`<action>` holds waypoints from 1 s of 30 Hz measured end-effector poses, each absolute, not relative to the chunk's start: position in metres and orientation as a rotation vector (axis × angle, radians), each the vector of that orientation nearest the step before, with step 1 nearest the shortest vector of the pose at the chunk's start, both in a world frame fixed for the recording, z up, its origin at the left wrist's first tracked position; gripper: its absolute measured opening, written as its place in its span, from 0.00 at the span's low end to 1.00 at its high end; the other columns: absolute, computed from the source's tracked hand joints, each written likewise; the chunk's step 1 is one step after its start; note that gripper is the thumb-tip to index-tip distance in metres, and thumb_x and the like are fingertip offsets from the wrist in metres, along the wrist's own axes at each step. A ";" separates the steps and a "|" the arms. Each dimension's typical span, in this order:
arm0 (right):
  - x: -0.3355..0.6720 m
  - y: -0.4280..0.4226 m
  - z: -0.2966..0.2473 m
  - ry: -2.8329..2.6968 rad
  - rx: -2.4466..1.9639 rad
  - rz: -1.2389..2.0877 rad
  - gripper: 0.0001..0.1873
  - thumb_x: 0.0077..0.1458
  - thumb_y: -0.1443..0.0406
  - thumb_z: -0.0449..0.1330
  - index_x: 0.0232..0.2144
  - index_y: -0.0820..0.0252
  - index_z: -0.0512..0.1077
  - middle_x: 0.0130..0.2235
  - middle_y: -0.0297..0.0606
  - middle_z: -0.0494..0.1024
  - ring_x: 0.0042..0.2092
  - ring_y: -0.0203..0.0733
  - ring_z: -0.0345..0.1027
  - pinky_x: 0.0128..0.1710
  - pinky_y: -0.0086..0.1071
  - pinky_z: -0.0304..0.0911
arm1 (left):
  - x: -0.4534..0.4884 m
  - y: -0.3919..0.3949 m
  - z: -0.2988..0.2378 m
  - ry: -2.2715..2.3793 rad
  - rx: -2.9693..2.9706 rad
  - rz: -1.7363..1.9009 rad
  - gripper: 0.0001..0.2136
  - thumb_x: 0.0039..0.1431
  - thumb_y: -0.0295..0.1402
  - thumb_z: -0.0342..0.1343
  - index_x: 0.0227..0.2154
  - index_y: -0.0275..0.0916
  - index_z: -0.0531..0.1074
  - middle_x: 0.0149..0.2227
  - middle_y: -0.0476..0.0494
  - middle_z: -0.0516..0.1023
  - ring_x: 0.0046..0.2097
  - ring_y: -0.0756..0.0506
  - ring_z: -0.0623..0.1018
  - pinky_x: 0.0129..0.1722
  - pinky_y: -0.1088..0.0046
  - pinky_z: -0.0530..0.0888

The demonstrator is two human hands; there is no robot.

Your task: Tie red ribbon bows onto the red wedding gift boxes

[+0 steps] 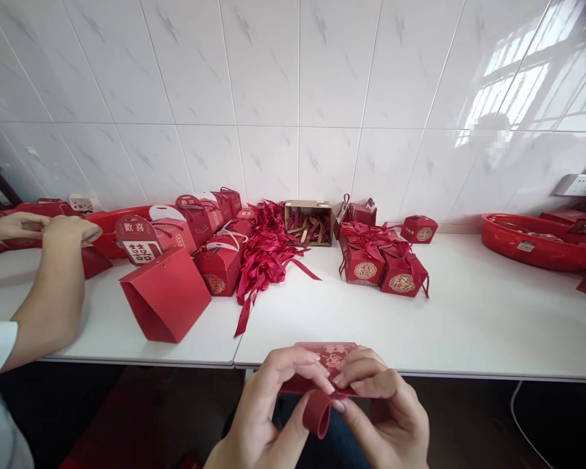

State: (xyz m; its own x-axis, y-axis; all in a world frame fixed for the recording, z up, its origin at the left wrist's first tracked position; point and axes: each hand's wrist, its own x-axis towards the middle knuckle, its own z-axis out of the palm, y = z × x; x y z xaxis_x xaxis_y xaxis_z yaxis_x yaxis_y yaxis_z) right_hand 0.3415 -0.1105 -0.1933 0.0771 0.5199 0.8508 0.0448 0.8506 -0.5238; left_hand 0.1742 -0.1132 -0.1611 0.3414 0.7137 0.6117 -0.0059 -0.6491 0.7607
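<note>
Left hand [261, 407] and right hand [395, 407] pinch looped strap [315, 413] against box [329, 354], apparently fitting it. Next move calls for steady alignment; strap ends hidden, so attachment unclear.

The white tables [293, 312] meet at a seam [239, 339]. Directly on them, clockwise from the wearer, stand an open-ended red box [168, 293] at ten o'clock, handled boxes [217, 264] and heaped red ribbons [268, 260] near eleven, a cardboard box [306, 204] at twelve, gold-printed boxes [366, 268] at one and a red basin [542, 256] at two.
</note>
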 end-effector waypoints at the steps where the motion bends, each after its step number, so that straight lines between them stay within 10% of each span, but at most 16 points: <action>1: 0.341 -0.110 -0.194 -1.471 -0.479 0.385 0.11 0.54 0.74 0.61 0.36 0.56 0.67 0.31 0.38 0.77 0.33 0.43 0.71 0.34 0.44 0.69 | 0.175 -0.113 -0.163 0.614 1.920 1.362 0.16 0.62 0.27 0.51 0.52 0.47 0.62 0.37 0.42 0.78 0.46 0.42 0.78 0.48 0.65 0.76; 16: 0.344 -0.107 -0.192 -1.497 -0.478 0.295 0.12 0.54 0.76 0.59 0.36 0.55 0.66 0.31 0.37 0.77 0.31 0.40 0.71 0.31 0.39 0.68 | 0.174 -0.102 -0.170 0.730 1.940 1.279 0.25 0.58 0.27 0.56 0.57 0.47 0.55 0.44 0.42 0.78 0.48 0.43 0.77 0.54 0.65 0.72; 30: 0.353 -0.101 -0.200 -1.373 -0.678 0.576 0.11 0.51 0.72 0.65 0.34 0.56 0.68 0.32 0.35 0.75 0.33 0.38 0.72 0.31 0.30 0.70 | 0.184 -0.083 -0.181 0.832 1.980 1.256 0.15 0.61 0.27 0.53 0.49 0.43 0.60 0.39 0.43 0.80 0.43 0.46 0.80 0.47 0.71 0.75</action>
